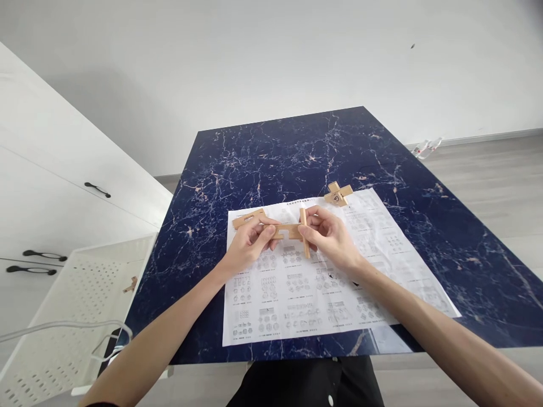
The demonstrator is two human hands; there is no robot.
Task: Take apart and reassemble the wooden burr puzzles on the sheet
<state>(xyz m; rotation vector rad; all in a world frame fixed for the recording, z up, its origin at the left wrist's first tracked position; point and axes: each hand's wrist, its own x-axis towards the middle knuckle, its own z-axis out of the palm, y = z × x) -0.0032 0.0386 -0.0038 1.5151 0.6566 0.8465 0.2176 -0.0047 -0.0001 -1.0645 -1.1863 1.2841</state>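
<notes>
My left hand [248, 243] pinches the left end of a notched wooden puzzle piece [292, 230], held level above a printed sheet [280, 334]. Crossing its right end is a second wooden puzzle piece [306, 249], a slim bar pointing away from me. My right hand [333, 234] grips this bar near its middle, thumb on top; whether the two pieces interlock there, I cannot tell. Just beyond my left fingers lies another wooden piece [248, 218] with a slot. A cross-shaped wooden puzzle [338, 194] with a dark letter-like mark rests at the sheet's far edge.
The sheet, covered in small diagrams, lies on a dark blue marble-patterned table [271, 158]. At the left stand a white cabinet [76, 169] and a perforated white cart [46, 339] with a white cable [63, 324] across it. A small wooden object [130, 284] is inside the cart.
</notes>
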